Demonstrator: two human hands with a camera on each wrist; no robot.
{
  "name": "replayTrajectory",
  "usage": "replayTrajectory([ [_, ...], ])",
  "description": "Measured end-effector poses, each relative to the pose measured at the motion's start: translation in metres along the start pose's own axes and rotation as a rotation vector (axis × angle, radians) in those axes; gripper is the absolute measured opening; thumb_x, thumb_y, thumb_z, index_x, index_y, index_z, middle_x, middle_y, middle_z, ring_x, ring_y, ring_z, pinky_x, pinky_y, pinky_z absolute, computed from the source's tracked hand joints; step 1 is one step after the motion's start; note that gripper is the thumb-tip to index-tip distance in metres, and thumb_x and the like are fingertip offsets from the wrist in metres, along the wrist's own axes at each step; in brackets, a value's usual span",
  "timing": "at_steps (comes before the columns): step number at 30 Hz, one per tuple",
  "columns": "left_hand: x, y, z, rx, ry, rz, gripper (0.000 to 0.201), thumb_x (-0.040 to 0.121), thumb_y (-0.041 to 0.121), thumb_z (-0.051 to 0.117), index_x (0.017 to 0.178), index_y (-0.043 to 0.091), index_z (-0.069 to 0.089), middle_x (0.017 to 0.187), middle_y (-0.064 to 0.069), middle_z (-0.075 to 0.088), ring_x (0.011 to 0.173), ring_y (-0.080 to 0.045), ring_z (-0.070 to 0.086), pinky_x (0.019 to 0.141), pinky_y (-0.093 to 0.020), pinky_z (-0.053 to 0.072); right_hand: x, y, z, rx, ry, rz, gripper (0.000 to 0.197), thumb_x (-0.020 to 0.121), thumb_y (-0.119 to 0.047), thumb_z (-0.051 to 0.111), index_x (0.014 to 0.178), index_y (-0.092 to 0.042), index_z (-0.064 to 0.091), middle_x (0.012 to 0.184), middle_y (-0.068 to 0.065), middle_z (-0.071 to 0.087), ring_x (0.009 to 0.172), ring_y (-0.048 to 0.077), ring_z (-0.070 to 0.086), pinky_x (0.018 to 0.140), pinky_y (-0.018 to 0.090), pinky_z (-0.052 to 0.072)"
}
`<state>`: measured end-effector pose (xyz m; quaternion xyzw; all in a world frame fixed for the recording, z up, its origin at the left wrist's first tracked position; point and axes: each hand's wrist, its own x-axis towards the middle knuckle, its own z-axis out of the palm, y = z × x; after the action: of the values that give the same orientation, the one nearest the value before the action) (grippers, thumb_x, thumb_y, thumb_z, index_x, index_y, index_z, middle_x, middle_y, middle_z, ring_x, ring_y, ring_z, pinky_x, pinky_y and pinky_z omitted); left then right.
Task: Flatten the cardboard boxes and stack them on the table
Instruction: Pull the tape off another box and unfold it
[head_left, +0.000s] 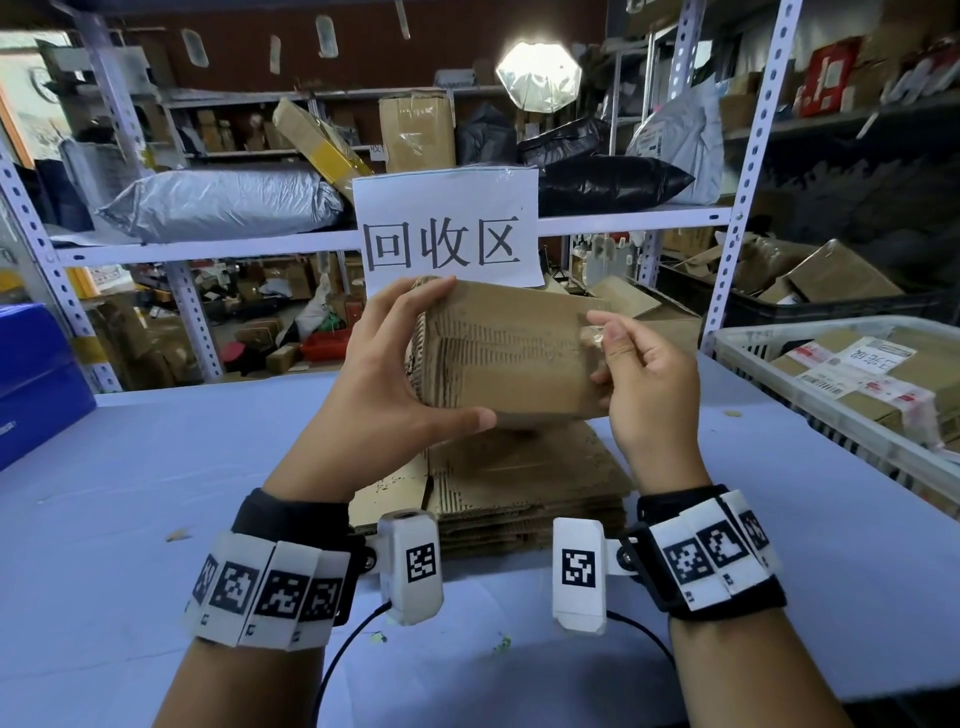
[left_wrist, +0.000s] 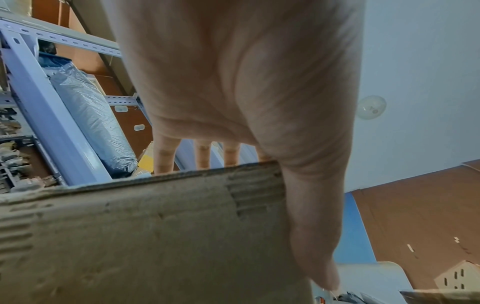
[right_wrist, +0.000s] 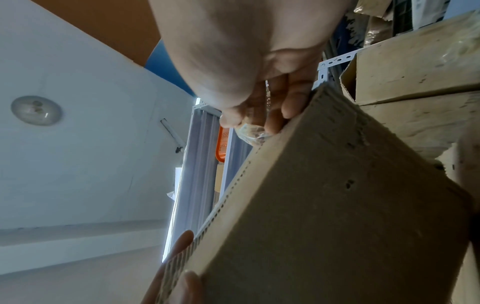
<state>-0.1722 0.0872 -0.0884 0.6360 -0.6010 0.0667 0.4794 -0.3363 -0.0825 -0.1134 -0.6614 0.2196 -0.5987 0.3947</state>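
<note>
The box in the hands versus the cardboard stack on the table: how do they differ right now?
The held box is up in the air, gripped by the left hand and with the right hand pinching clear tape at its edge; the cardboard stack lies on the table, untouched. The held box is a single piece, its surface torn to bare ridges; the stack is several flat layers. Both are brown corrugated cardboard.

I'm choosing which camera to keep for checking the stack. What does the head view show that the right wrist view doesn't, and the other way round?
Only the head view shows the stack of flattened cardboard on the table, the basket of boxes, and the left hand. Only the right wrist view shows the ceiling lamp. Both show the box and the right hand pinching clear tape.
</note>
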Motion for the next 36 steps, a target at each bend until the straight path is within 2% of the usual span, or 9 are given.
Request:
replayTrajectory([
  [2, 0.000, -0.001, 0.001, 0.005, 0.002, -0.002, 0.103, 0.057, 0.059, 0.087, 0.146, 0.054, 0.036, 0.150, 0.031, 0.026, 0.146, -0.002, 0.029, 0.115, -0.034, 0.032, 0.001, 0.000, 0.001, -0.025, -0.037, -0.030, 0.025, 0.105, -0.025, 0.050, 0.114, -0.020, 0.073, 0.106, -0.010, 0.059, 0.098, 0.002, 0.058, 0.087, 0.018, 0.048],
  [4, 0.000, -0.001, 0.001, 0.013, -0.001, -0.006, 0.104, 0.056, 0.059, 0.087, 0.147, 0.053, 0.036, 0.150, 0.032, 0.025, 0.146, -0.002, 0.028, 0.117, -0.037, 0.032, 0.002, 0.001, 0.001, -0.063, -0.062, -0.035, 0.027, 0.104, -0.022, 0.052, 0.120, -0.015, 0.073, 0.108, -0.011, 0.049, 0.104, -0.005, 0.051, 0.091, 0.006, 0.039],
  [7, -0.001, -0.002, 0.001, 0.012, 0.000, -0.009, 0.103, 0.056, 0.060, 0.086, 0.146, 0.054, 0.036, 0.150, 0.032, 0.025, 0.146, -0.003, 0.029, 0.117, -0.039, 0.032, 0.001, 0.000, -0.001, -0.067, -0.056, -0.049, 0.029, 0.103, -0.024, 0.055, 0.127, -0.017, 0.068, 0.104, -0.016, 0.052, 0.093, -0.012, 0.053, 0.083, 0.004, 0.041],
  [12, -0.001, -0.004, 0.000, 0.013, 0.006, -0.014, 0.103, 0.057, 0.060, 0.086, 0.146, 0.055, 0.036, 0.150, 0.033, 0.025, 0.146, -0.003, 0.029, 0.116, -0.038, 0.032, -0.005, -0.004, -0.003, 0.008, -0.011, -0.028, 0.034, 0.096, -0.033, 0.066, 0.129, -0.026, 0.066, 0.092, -0.012, 0.075, 0.052, 0.003, 0.054, 0.058, 0.019, 0.051],
  [16, -0.001, -0.006, 0.001, 0.015, 0.006, -0.012, 0.102, 0.056, 0.061, 0.085, 0.145, 0.056, 0.035, 0.149, 0.034, 0.024, 0.145, -0.001, 0.029, 0.114, -0.034, 0.032, -0.006, -0.005, -0.002, 0.064, -0.002, 0.011, 0.038, 0.094, -0.031, 0.069, 0.132, -0.032, 0.061, 0.084, -0.015, 0.075, 0.046, 0.008, 0.057, 0.058, 0.029, 0.058],
  [20, -0.004, -0.008, 0.004, 0.015, 0.004, -0.012, 0.102, 0.056, 0.060, 0.085, 0.146, 0.054, 0.036, 0.150, 0.032, 0.023, 0.145, 0.001, 0.028, 0.112, -0.028, 0.030, -0.003, -0.004, -0.003, 0.119, 0.017, 0.070, 0.034, 0.089, -0.030, 0.075, 0.110, -0.028, 0.047, 0.079, -0.004, 0.075, 0.046, 0.019, 0.063, 0.057, 0.037, 0.057],
  [24, -0.007, -0.011, 0.008, 0.018, 0.004, -0.023, 0.102, 0.055, 0.059, 0.086, 0.144, 0.055, 0.037, 0.152, 0.024, 0.023, 0.146, -0.003, 0.027, 0.115, -0.032, 0.032, -0.004, 0.000, -0.004, 0.090, -0.008, 0.076, 0.017, 0.092, -0.031, 0.071, 0.087, -0.019, 0.059, 0.070, -0.004, 0.071, 0.043, 0.014, 0.057, 0.053, 0.035, 0.053],
  [31, -0.013, -0.017, 0.015, -0.002, -0.009, -0.036, 0.102, 0.054, 0.058, 0.086, 0.144, 0.054, 0.038, 0.152, 0.021, 0.021, 0.147, -0.005, 0.026, 0.117, -0.035, 0.034, -0.004, 0.004, -0.003, 0.020, 0.046, 0.080, 0.031, 0.102, -0.038, 0.055, 0.076, -0.026, 0.069, 0.064, -0.009, 0.069, 0.041, 0.006, 0.049, 0.048, 0.023, 0.047],
  [36, -0.014, -0.016, 0.019, 0.008, -0.009, -0.041, 0.102, 0.055, 0.057, 0.086, 0.145, 0.052, 0.039, 0.152, 0.019, 0.021, 0.149, -0.012, 0.024, 0.120, -0.043, 0.034, -0.005, 0.005, -0.001, -0.055, 0.023, 0.041, 0.036, 0.100, -0.045, 0.055, 0.071, -0.026, 0.066, 0.058, -0.013, 0.063, 0.046, 0.007, 0.049, 0.050, 0.028, 0.046],
])
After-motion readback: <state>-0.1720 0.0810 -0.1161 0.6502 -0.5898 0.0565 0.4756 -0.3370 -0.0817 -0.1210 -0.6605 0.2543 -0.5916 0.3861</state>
